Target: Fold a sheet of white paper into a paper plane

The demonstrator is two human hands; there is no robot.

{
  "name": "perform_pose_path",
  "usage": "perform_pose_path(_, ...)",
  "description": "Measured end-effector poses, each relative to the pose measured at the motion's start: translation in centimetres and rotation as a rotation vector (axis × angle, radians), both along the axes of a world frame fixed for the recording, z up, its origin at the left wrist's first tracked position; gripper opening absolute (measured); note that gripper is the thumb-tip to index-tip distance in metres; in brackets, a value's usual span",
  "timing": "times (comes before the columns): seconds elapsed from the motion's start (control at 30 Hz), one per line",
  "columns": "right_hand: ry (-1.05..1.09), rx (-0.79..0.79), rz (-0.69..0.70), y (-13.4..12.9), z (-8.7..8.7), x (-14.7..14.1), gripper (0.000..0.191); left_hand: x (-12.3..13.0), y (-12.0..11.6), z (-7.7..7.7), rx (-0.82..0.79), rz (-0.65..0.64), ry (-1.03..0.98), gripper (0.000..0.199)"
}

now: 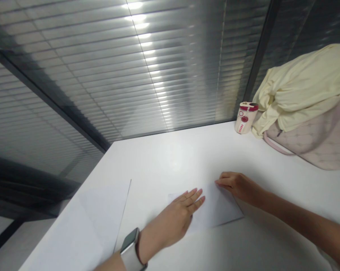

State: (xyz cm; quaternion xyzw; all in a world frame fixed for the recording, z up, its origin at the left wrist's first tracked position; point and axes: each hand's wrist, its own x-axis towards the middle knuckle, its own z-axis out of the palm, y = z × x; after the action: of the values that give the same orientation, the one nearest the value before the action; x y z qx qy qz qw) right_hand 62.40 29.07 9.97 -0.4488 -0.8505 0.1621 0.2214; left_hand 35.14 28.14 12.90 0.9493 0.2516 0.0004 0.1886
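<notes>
A sheet of white paper (pixel 219 210) lies on the white table in front of me, its lower right edge slightly raised with a thin shadow under it. My left hand (pixel 183 214) rests flat on the paper's left part, fingers stretched out toward the right. At the far right corner, my right hand (pixel 235 184) pinches the paper's edge between thumb and fingers. A smartwatch (pixel 130 241) with a pale band is on my left wrist.
More white paper (pixel 93 218) lies at the table's left side. A coffee tumbler (pixel 245 118) with a red and cream lid stands at the back right, beside a pink quilted bag (pixel 322 135) with a pale yellow garment (pixel 305 86) over it. Blinds (pixel 158 67) rise behind the table (pixel 164 158).
</notes>
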Motion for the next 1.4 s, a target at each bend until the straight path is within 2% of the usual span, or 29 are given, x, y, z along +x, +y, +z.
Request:
perform_pose_path(0.1, -0.062, 0.181, -0.039, -0.7, 0.2, -0.6, 0.029, 0.2, -0.6, 0.1, -0.013, 0.075, -0.051, 0.056)
perform_pose_path(0.17, -0.079, 0.282, 0.021, -2.0, 0.7, -1.4, 0.035, 0.2, -0.9, -0.2, 0.008, 0.089, -0.075, 0.059)
perform_pose_path(0.2, -0.083, 0.282, 0.103, -2.8, 0.9, -1.8, 0.037, 0.2, -1.0, -0.4, 0.02, 0.085, -0.077, 0.06)
perform_pose_path(0.27, -0.115, 0.178, 0.295, -4.5, 1.4, -2.5, 0.037, 0.2, -1.2, -0.7, 0.045, 0.081, -0.078, 0.059)
perform_pose_path(0.33, -0.141, 0.09, 0.348, -6.0, 1.5, -2.9, 0.042, 0.1, -1.2, -1.0, 0.068, 0.084, -0.082, 0.058)
perform_pose_path(0.43, -0.179, 0.073, 0.321, -7.4, 0.8, -3.1, 0.046, 0.0, -1.3, -1.1, 0.094, 0.084, -0.081, 0.058)
perform_pose_path(0.63, -0.205, 0.184, 0.269, -8.1, -0.6, -2.9, 0.043, -0.1, -1.4, -1.0, 0.098, 0.062, -0.072, 0.063)
perform_pose_path(0.93, -0.247, 0.302, 0.27, -8.4, -0.1, -3.9, 0.036, -0.1, -1.5, -1.1, 0.111, 0.072, -0.061, 0.063)
perform_pose_path(1.1, -0.241, 0.299, 0.271, -8.7, 0.3, -3.9, 0.036, -0.1, -1.4, -1.1, 0.113, 0.064, -0.045, 0.064)
perform_pose_path(1.23, -0.233, 0.254, 0.228, -9.3, 0.2, -2.7, 0.037, -0.1, -1.3, -1.2, 0.115, 0.06, -0.02, 0.064)
perform_pose_path(1.4, -0.305, 0.184, 0.169, -10.2, -0.6, 0.5, 0.046, -0.1, -1.3, -1.3, 0.119, 0.058, -0.014, 0.064)
